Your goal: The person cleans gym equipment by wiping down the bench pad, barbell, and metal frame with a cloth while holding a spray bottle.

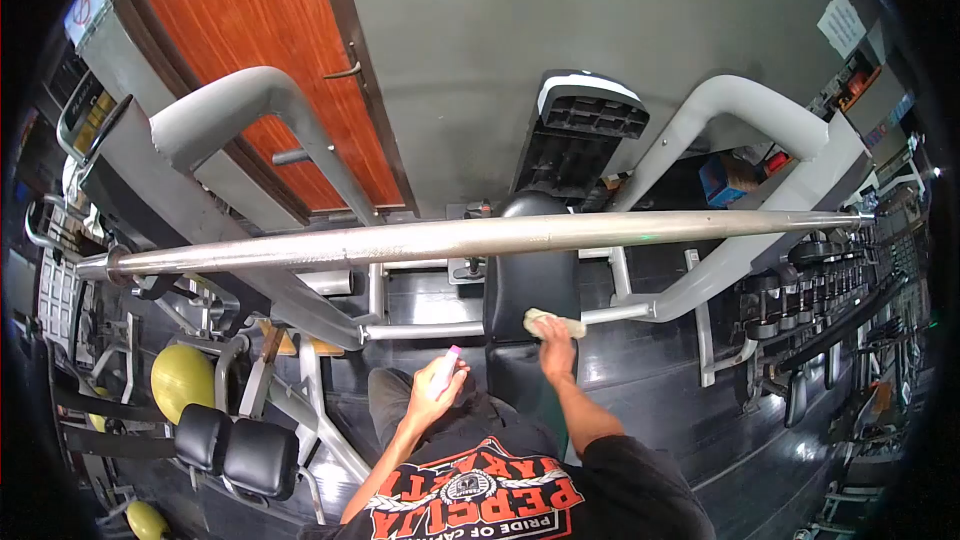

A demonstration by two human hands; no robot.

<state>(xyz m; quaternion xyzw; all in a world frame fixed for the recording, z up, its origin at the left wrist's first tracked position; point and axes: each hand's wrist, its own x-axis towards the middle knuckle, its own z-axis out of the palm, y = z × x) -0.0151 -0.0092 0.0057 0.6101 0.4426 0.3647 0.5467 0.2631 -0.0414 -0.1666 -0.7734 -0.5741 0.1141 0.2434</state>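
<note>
My left hand (pixel 430 398) is wrapped around a small white bottle (pixel 442 372) with a pink top, held up near my left thigh. My right hand (pixel 557 355) presses a pale yellowish cloth (pixel 550 324) onto the right edge of a black padded bench (pixel 520 285). The fingers are partly hidden by the cloth. A silver barbell (pixel 450 237) crosses the view above the bench, beyond both hands.
Thick grey frame posts (pixel 235 115) rise on both sides of the bench. A dumbbell rack (pixel 775 315) stands to the right. On the left are a yellow-green exercise ball (pixel 182 382) and a black padded seat (pixel 260 455). An orange-brown door (pixel 250 40) is behind.
</note>
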